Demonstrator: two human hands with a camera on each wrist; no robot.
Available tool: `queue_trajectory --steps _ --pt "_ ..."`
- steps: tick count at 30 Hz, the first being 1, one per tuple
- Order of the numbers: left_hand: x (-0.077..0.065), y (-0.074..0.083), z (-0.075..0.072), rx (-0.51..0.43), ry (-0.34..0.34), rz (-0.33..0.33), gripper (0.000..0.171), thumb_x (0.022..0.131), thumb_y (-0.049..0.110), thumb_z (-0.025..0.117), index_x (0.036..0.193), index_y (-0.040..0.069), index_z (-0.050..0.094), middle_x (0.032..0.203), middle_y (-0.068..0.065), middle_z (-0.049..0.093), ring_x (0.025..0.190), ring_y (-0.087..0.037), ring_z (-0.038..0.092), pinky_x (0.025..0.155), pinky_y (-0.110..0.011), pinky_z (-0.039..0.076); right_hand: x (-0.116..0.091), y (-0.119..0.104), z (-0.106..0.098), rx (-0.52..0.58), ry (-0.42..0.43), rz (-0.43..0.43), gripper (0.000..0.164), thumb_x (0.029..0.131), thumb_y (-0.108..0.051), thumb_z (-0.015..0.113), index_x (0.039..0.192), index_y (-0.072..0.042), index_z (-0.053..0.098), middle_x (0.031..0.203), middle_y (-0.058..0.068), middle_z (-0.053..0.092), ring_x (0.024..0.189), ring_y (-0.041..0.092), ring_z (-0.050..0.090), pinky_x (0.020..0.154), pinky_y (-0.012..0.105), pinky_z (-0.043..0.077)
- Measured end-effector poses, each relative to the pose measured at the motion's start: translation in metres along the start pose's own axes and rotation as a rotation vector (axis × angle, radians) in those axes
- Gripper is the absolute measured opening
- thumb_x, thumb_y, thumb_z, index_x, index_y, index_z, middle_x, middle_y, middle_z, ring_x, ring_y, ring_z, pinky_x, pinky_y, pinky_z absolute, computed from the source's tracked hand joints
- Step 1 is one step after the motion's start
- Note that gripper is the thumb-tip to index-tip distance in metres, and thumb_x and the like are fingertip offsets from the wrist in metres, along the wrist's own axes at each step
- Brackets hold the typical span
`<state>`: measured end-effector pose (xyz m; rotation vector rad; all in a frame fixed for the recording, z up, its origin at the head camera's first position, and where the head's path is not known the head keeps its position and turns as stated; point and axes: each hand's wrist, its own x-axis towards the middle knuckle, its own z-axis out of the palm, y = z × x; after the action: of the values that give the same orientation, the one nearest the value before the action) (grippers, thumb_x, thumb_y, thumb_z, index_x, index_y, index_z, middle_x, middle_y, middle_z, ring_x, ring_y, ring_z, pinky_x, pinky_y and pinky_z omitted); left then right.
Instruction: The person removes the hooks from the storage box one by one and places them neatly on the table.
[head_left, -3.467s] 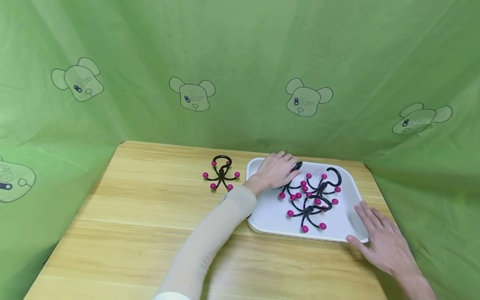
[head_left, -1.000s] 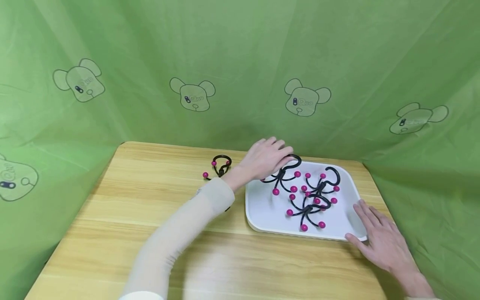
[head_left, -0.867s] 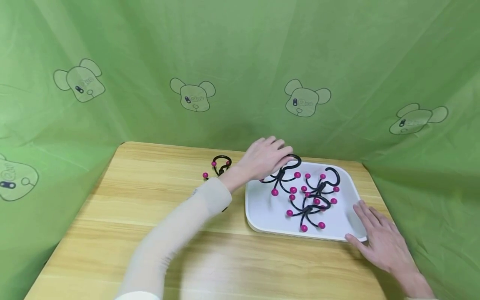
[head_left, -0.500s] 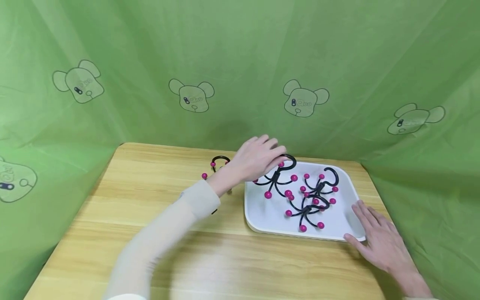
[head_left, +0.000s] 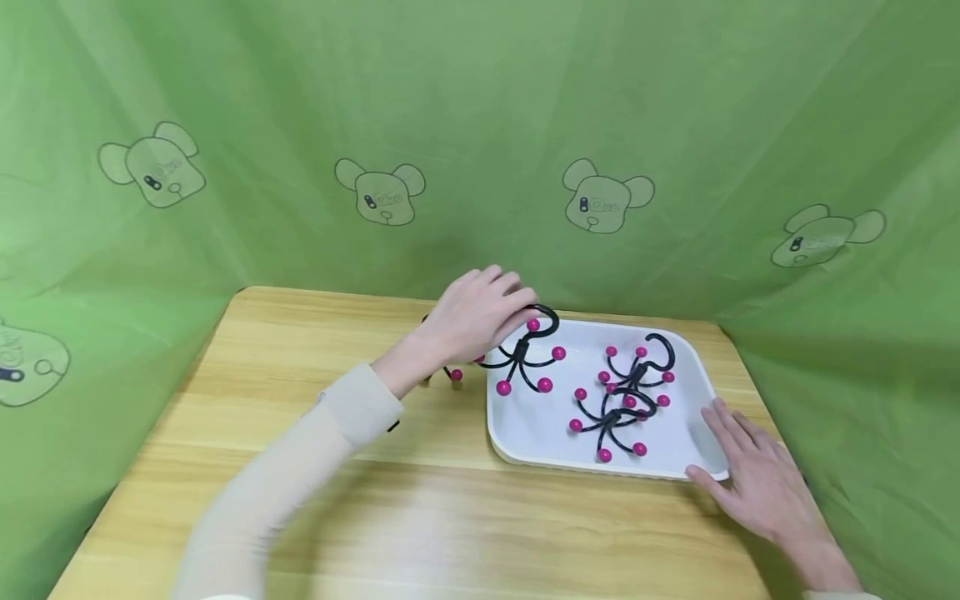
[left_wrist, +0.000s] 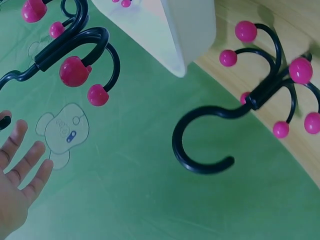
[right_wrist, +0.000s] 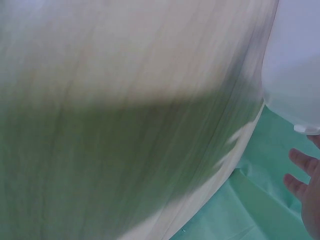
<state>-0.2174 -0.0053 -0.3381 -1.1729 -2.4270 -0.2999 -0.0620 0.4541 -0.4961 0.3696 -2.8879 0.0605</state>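
Observation:
In the head view my left hand holds a black hook hanger by its curved hook, above the tray's left end. Its arms spread out below, tipped with pink balls. The thumb is out of sight in the left wrist view, where spread fingertips show near this hanger. A similar hanger stands on the table, mostly hidden by my left hand and forearm in the head view. Two more hangers lie close together in the white tray. My right hand rests with extended fingers against the tray's right front corner.
The tray stands on the right part of a wooden table, near its back edge. Green cloth with mouse-head prints hangs behind and at both sides. In the right wrist view a broad shadow falls on the wood.
My left hand, earlier low inside the tray at a hanger, has raised that hanger and carried it left to the tray's left edge. My right hand has stayed at the corner.

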Motion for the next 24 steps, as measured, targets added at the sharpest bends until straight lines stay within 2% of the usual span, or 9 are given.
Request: queue_trajectory --steps 7,12,17,24 --pt "-0.013 -0.008 -0.011 -0.005 0.066 0.001 0.024 0.108 0.039 0.059 0.115 0.022 0.073 0.101 0.001 0.071 0.094 -0.020 0.063 0.080 -0.032 0.054 0.001 0.001 -0.001 -0.002 0.002 0.005 0.094 0.094 -0.058 0.068 0.167 -0.014 0.028 0.176 0.012 0.025 0.155 0.046 0.033 0.117 0.067 0.031" --pt "-0.024 -0.014 -0.020 -0.003 0.095 -0.001 0.024 0.108 0.039 0.059 0.115 0.021 0.074 0.099 0.000 0.071 0.094 -0.020 0.064 0.079 -0.032 0.055 0.002 0.000 -0.002 0.003 0.004 0.008 0.094 0.093 -0.058 0.069 0.167 -0.014 0.030 0.176 0.012 0.026 0.154 0.047 0.035 0.117 0.066 0.032" --pt "-0.037 -0.021 -0.028 -0.007 0.118 -0.008 0.023 0.106 0.037 0.062 0.113 0.019 0.074 0.099 -0.001 0.072 0.094 -0.022 0.065 0.080 -0.034 0.057 0.001 -0.001 -0.003 0.006 0.008 0.000 0.095 0.093 -0.057 0.069 0.167 -0.014 0.029 0.175 0.013 0.027 0.154 0.047 0.034 0.119 0.067 0.030" --pt "-0.057 -0.033 -0.035 0.005 0.192 0.000 0.019 0.103 0.031 0.066 0.109 0.015 0.074 0.096 -0.003 0.072 0.089 -0.023 0.064 0.075 -0.036 0.057 0.000 -0.001 -0.004 0.007 0.005 0.008 0.095 0.093 -0.058 0.069 0.167 -0.015 0.028 0.176 0.012 0.027 0.150 0.049 0.039 0.115 0.068 0.034"
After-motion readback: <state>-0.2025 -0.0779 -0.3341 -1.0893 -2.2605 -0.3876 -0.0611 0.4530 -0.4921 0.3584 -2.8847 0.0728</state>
